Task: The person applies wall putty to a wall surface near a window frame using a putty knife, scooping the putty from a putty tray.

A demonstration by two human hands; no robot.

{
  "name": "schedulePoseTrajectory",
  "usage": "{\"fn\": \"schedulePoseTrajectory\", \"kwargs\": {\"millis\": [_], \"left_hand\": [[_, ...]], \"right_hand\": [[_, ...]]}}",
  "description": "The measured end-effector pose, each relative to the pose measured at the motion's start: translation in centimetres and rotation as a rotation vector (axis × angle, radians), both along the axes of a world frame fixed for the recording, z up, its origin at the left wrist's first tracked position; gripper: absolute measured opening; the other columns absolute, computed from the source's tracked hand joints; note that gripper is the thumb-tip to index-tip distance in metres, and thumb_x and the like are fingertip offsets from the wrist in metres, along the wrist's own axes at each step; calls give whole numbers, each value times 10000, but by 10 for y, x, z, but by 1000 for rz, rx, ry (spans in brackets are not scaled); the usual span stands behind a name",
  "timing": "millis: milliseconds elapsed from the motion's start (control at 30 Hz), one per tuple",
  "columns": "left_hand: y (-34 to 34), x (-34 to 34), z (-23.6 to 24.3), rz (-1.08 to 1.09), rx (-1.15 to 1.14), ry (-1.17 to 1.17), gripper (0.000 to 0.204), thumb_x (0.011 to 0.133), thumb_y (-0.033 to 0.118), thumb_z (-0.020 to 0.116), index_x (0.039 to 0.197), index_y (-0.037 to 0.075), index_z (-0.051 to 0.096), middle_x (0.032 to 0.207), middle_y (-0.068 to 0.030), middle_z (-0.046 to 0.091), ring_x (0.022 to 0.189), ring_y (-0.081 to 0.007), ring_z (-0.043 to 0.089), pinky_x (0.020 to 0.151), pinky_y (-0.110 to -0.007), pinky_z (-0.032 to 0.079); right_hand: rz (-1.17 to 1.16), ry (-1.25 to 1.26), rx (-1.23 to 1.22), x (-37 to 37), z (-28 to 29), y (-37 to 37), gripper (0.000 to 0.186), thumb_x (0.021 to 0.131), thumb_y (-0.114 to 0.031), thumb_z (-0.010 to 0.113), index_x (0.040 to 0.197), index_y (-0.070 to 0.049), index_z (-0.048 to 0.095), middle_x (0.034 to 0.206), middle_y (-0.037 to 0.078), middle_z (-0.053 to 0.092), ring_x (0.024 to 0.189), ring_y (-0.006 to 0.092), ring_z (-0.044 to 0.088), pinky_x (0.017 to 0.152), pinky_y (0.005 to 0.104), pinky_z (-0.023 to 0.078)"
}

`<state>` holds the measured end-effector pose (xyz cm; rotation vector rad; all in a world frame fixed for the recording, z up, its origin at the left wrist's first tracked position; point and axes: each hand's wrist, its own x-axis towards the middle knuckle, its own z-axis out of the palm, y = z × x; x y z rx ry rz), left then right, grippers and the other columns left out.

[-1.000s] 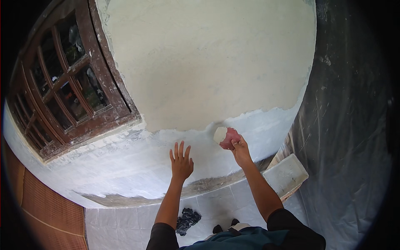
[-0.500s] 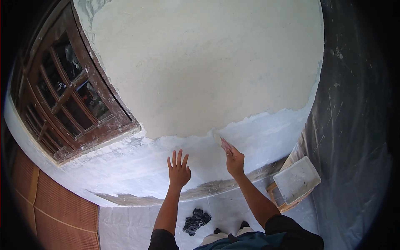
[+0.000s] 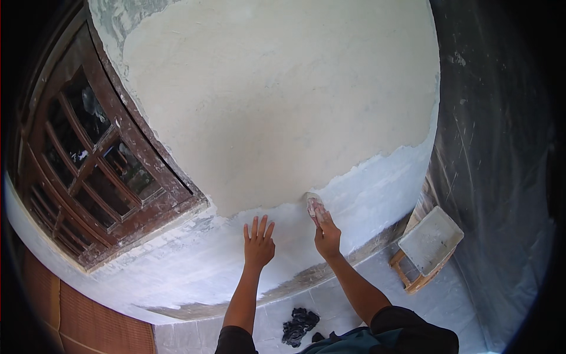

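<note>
Fingers of the right hand (image 3: 328, 238) clamp a pinkish spreader (image 3: 315, 208); those of the farther left hand (image 3: 259, 251) stand apart, empty. From the grip, the spreader's long axis runs up and slightly left to the lower edge of the cream wall coating (image 3: 283, 124).

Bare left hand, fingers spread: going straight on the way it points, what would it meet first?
Likely the ragged lower edge of the matte beige coating on the white wall, just ahead of the left hand. Depth is unclear; it may be touching the wall.
</note>
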<state>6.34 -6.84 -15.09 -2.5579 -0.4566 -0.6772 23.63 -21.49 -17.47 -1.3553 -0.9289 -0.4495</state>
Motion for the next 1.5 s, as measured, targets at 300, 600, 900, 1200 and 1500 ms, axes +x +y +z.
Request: {"fn": "schedulePoseTrajectory", "kwargs": {"millis": [300, 600, 900, 1200, 1500], "left_hand": [[30, -12, -13, -134, 35, 3, 630, 775, 175, 611, 1364, 151, 390, 1514, -82, 286, 1401, -314, 239, 1108, -549, 146], [29, -11, -12, -148, -33, -13, 525, 797, 157, 564, 1313, 184, 470, 1493, -21, 345, 1356, -244, 332, 1088, -496, 221], [10, 8, -13, -151, -20, -24, 611, 748, 141, 609, 1330, 178, 427, 1521, -91, 272, 1404, -334, 228, 1102, -571, 157], [6, 29, -19, -62, -116, 69, 797, 749, 211, 660, 1452, 209, 284, 1551, -82, 181, 1422, -345, 156, 1111, -581, 145], [5, 34, -17, 80, -158, 223, 858, 779, 289, 651, 1494, 299, 178, 1570, -57, 118, 1433, -330, 118, 1112, -583, 130]], "right_hand": [[-172, -15, -33, -22, -25, 49, 430, 732, 102, 583, 1154, 28, 616, 1217, 251, 569, 1193, 408, 509, 1010, 431, 426], [-353, -111, -107, -31, -55, 69, 419, 739, 81, 584, 1152, 16, 615, 1190, 233, 593, 1160, 392, 541, 996, 456, 439], [-198, -39, -83, -8, -17, -4, 461, 707, 171, 521, 1087, -64, 635, 1089, 134, 652, 1007, 336, 616, 904, 399, 478], [62, -113, -203, 66, 51, -5, 220, 774, 140, 523, 954, 13, 524, 905, 186, 592, 862, 372, 594, 758, 394, 481], [268, 172, -120, 84, 48, -4, 211, 820, 143, 461, 988, 18, 488, 931, 135, 621, 889, 185, 630, 768, 281, 495]]}}
